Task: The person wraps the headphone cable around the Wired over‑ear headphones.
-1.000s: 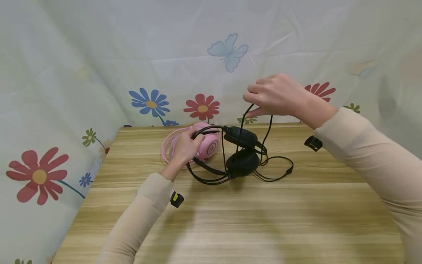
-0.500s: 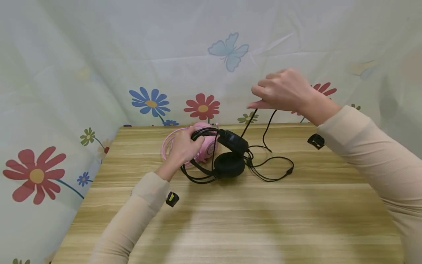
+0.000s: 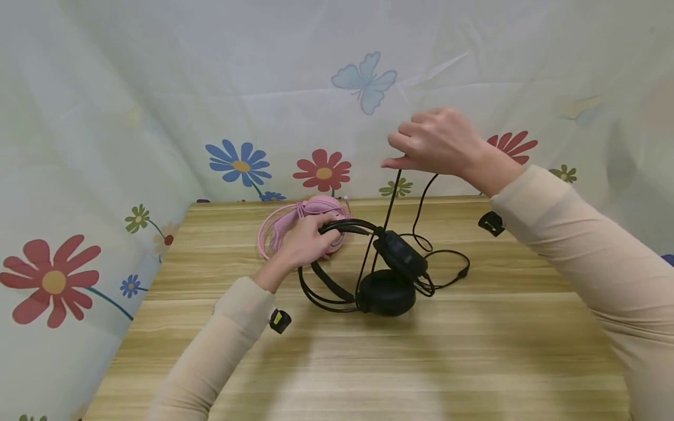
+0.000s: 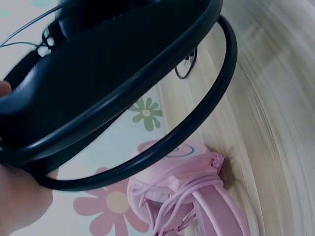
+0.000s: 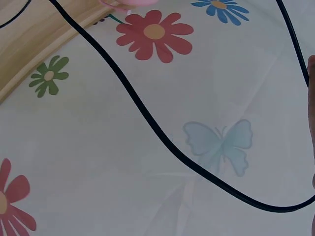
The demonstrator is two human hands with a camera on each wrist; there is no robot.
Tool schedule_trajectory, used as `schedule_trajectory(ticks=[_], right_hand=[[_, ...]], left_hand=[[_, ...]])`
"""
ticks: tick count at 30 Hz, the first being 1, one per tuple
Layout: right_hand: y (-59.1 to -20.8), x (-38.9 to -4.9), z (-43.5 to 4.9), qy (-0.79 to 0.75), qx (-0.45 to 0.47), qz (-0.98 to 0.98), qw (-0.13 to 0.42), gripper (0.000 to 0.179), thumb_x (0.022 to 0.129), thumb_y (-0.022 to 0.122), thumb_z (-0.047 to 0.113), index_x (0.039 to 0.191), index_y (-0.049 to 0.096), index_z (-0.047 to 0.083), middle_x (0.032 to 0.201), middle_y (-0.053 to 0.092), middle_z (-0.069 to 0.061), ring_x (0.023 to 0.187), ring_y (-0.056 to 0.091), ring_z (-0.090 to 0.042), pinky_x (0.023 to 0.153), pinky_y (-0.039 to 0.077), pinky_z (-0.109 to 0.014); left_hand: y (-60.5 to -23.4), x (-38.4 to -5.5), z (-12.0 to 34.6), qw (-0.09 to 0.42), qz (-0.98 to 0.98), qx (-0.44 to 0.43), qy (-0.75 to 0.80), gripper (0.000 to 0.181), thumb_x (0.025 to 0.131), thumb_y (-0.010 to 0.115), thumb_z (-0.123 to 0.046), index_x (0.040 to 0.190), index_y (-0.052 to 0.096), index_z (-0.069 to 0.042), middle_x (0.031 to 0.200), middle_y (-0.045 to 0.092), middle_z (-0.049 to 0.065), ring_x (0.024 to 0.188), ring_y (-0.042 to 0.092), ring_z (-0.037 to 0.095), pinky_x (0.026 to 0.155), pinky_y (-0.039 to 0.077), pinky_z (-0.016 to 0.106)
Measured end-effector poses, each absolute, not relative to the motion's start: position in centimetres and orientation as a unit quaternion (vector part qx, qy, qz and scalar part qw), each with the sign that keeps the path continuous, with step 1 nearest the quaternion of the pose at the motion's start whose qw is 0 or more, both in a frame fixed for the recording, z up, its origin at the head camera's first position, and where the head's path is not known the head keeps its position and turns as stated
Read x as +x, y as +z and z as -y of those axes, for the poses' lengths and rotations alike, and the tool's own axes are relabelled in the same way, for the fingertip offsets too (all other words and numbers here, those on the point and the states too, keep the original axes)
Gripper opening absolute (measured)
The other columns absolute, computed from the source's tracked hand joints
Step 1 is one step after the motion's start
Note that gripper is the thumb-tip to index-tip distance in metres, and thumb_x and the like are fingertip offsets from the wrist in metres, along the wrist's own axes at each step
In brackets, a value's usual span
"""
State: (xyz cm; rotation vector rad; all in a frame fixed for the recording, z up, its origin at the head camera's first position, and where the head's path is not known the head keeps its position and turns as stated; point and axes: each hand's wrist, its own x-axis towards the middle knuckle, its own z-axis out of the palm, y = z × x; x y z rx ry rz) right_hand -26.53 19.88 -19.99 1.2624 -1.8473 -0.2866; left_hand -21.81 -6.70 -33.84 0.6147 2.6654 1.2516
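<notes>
Toward the bench's (image 3: pixel 474 356) far edge, the left hand (image 3: pixel 307 240) curls round the headband (image 4: pixel 118 64) of black headphones (image 3: pixel 387 292) (rounded earcups (image 3: pixel 401 255), smooth slim hoops (image 4: pixel 142 160)); the raised right hand (image 3: pixel 437 140) grips their thin black cable (image 3: pixel 392 202).

We've got a wood-grain table (image 3: pixel 474 351), pale sheet (image 3: pixel 221 70) behind and at left, printed flowers (image 3: pixel 323 173), blue butterfly (image 3: pixel 364 83); soft glare (image 3: pixel 358 392) up front.

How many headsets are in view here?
2: the black headset, held by the left hand, and the pink headset, on the table just beyond that hand. No third shows, and nothing suggests one is hidden.
</notes>
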Motion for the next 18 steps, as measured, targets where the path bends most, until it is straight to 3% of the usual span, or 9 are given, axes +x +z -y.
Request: schedule_trajectory(ticks=[7, 13, 18], right_hand=[[-22.4, -27.5, -20.9, -0.062, 0.484, 0.773, 0.404, 0.044, 0.087, 0.054, 0.044, 0.062, 0.041, 0.01, 0.048, 0.037, -0.001, 0.038, 0.033, -0.017, 0.037, 0.015, -0.027], [-25.0, -28.6, -22.5, -0.021, 0.472, 0.793, 0.384, 0.041, 0.093, 0.048, 0.037, 0.063, 0.041, 0.01, 0.049, 0.035, -0.001, 0.039, 0.031, -0.015, 0.039, 0.014, -0.026], [-28.1, -29.0, -23.1, 0.004, 0.467, 0.806, 0.363, 0.031, 0.092, 0.053, 0.025, 0.065, 0.045, 0.01, 0.053, 0.038, -0.001, 0.044, 0.036, -0.016, 0.04, 0.018, -0.025]], left_hand=[[-34.0, -21.7, 7.1, 0.115, -0.838, 0.281, 0.454, 0.021, 0.086, 0.047, -0.022, 0.1, 0.063, -0.018, 0.061, 0.05, 0.002, 0.054, 0.057, 0.013, 0.054, 0.05, 0.028], [-34.6, -21.9, 7.7, 0.158, -0.76, 0.295, 0.558, 0.024, 0.084, 0.041, -0.008, 0.098, 0.061, -0.005, 0.054, 0.035, 0.001, 0.043, 0.03, 0.013, 0.042, 0.029, 0.025], [-34.7, -21.9, 8.0, 0.182, -0.732, 0.292, 0.588, 0.02, 0.085, 0.041, -0.008, 0.092, 0.058, 0.0, 0.055, 0.033, 0.001, 0.044, 0.028, 0.013, 0.042, 0.028, 0.024]])
